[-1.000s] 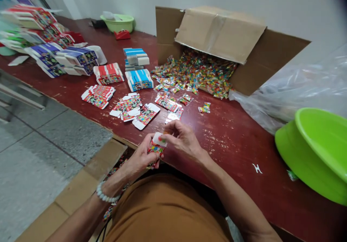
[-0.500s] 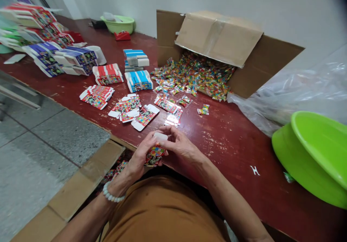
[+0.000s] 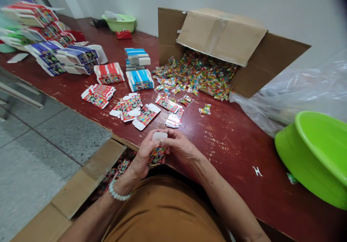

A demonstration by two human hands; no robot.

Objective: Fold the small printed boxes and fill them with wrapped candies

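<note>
Close to my body, at the table's front edge, both hands hold a small printed candy box [image 3: 157, 158] with a white flap at its top. My left hand [image 3: 145, 153] wraps round its left side, a beaded bracelet on the wrist. My right hand [image 3: 181, 146] closes on the box from the right, its thumb pressed at the flap. The right fingertips are partly hidden behind the box. Just beyond my hands lie flat printed cartons [image 3: 146, 117] and a few more flattened cartons [image 3: 173, 118].
A tipped cardboard box [image 3: 219, 36] spills wrapped candies [image 3: 200, 74] onto the red table [image 3: 225, 155]. Bundled cartons [image 3: 139, 80] stand at the left. A green basin [image 3: 292, 155] sits at the right. Below the edge, an open carton [image 3: 89, 177] holds printed boxes.
My right thumb has come across onto the white flap, and the box stands slightly more upright between my hands. The whole view has shifted a little.
</note>
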